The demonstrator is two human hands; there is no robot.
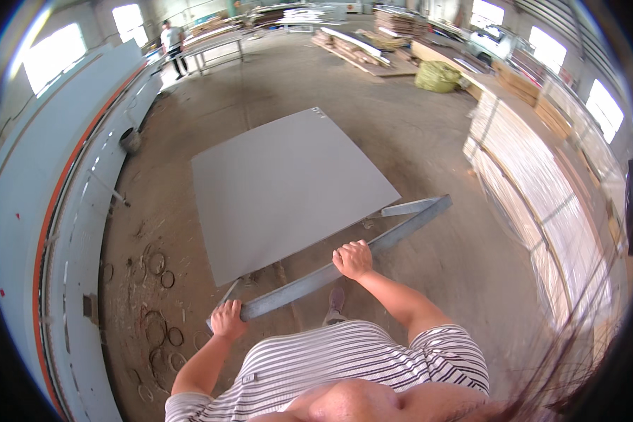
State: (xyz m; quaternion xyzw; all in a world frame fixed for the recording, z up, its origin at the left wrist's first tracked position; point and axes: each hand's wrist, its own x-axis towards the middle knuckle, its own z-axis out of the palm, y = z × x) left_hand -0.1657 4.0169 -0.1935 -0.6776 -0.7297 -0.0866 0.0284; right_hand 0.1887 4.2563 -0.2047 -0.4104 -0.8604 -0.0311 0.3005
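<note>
A long grey metal bar (299,289) runs across in front of me, rising toward the right, where it meets a second bar (409,207) at a corner. My left hand (228,320) is closed round it near its left end. Farther right along the same bar, my right hand (352,259) is wrapped over the top edge. Just beyond the bar lies a large flat grey sheet (288,190), its near edge running roughly alongside. What holds the sheet up is mostly hidden beneath it.
To the left stands a long pale blue machine (84,232) with an orange strip; a bucket (129,140) is beside it. Wire rings (167,279) litter the floor. Wrapped stacked panels (520,190) stand at right, with a yellow-green sack (437,76) behind. A person (173,48) stands far left.
</note>
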